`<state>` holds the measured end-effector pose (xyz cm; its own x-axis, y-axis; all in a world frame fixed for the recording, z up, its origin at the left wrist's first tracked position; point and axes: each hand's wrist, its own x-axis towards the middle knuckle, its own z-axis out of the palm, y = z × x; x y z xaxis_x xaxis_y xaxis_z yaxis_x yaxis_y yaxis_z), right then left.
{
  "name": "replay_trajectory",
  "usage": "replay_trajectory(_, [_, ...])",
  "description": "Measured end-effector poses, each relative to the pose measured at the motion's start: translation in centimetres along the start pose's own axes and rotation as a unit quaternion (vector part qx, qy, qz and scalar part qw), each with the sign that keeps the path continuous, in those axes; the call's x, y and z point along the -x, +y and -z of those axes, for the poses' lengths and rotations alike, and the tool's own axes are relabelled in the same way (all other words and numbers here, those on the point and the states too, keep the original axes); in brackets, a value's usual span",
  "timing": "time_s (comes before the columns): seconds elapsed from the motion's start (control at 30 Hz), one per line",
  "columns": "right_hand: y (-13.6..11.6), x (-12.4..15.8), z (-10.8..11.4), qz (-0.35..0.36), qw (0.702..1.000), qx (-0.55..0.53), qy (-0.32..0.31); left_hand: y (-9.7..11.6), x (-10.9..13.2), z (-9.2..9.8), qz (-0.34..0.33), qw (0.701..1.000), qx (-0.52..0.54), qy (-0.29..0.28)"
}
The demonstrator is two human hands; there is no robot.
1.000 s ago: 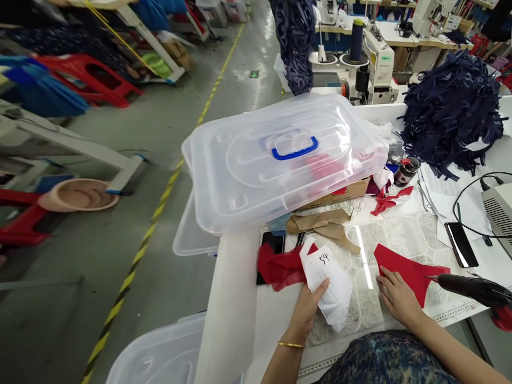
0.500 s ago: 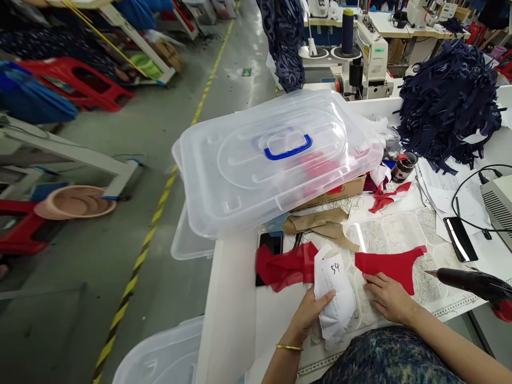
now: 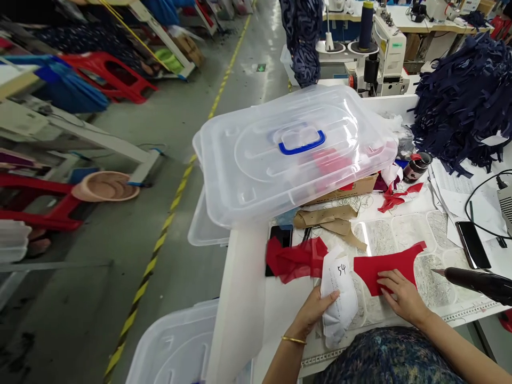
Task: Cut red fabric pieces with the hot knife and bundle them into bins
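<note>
1. The left hand point(image 3: 310, 314), a gold bangle at its wrist, is closed around a folded white paper packet point(image 3: 340, 301) marked 54, held over the bench point(image 3: 280, 341).
2. The right hand point(image 3: 405, 297) lies open, fingers spread, pressing on a red fabric piece point(image 3: 384, 273) that rests on a lace-patterned sheet point(image 3: 400, 234).
3. Flat, even pressure like this looks right: it should stop the slippery fabric creeping or wrinkling.
4. A loose red fabric bunch point(image 3: 296, 260) sits just left of the packet, clear of the smoothed piece, which helps.
5. A black pointed-nozzle tool point(image 3: 478, 282) lies near the right hand, so care is needed around its tip.
</note>
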<state>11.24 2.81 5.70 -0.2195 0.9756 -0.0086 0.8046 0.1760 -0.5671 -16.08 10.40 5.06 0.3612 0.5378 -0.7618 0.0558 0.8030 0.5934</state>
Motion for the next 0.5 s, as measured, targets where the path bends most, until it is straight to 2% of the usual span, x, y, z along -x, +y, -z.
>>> replay_trajectory(0.13, [1.8, 0.9, 0.4, -0.026, 0.998, 0.021, 0.044, -0.7, 0.6, 1.4, 0.001, 1.000, -0.004, 0.016])
replay_trajectory(0.27, [3.0, 1.8, 0.3, -0.035, 0.996, 0.021, 0.078, -2.2, 2.2, 3.6, -0.007, 0.997, 0.009, 0.073])
replay_trajectory(0.4, [3.4, 2.1, -0.6, -0.030, 0.997, 0.017, 0.069, -4.7, 4.1, 5.8, 0.023, 0.989, 0.035, 0.145])
replay_trajectory(0.5, [2.7, 1.5, -1.6, -0.010, 0.998, 0.009, 0.057, -6.5, 4.9, 6.9, 0.017, 0.979, 0.053, 0.196])
